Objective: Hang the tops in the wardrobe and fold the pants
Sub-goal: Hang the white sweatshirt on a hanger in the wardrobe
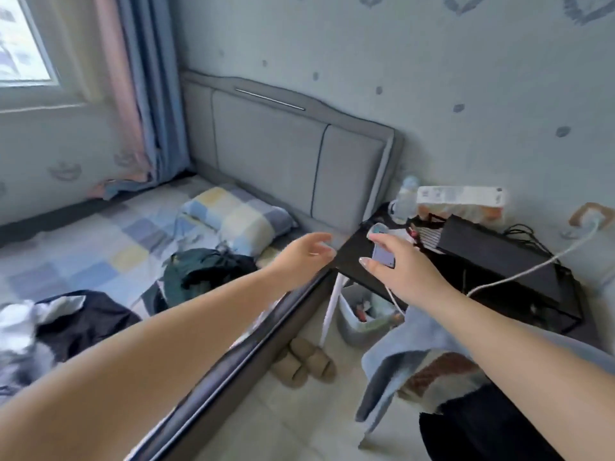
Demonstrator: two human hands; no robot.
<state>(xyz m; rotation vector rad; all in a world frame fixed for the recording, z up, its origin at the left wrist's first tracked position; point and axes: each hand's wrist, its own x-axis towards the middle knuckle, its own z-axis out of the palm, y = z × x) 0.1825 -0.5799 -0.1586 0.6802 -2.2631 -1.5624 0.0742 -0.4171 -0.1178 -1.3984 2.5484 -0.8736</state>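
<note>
Over on the far left, a crumpled heap of black and white-grey clothing lies on the checked blue, yellow and grey bedsheet, nothing sorted. Moving along, a bunched dark green garment sits on the bed just in front of the checked pillow, unfolded too. No wardrobe anywhere in view, no hanger either.

Now the left hand reaches out over the bed's edge, fingers loosely spread, holding nothing. Beside it the right hand pinches a small lilac phone-like device above the black side table, a white cable trailing off to the right. Further right, a light blue and brown garment is draped low in the frame.

By the look of it the job has barely begun: every piece looks unhung or unfolded, and the hands are busy away from the clothes.
</note>
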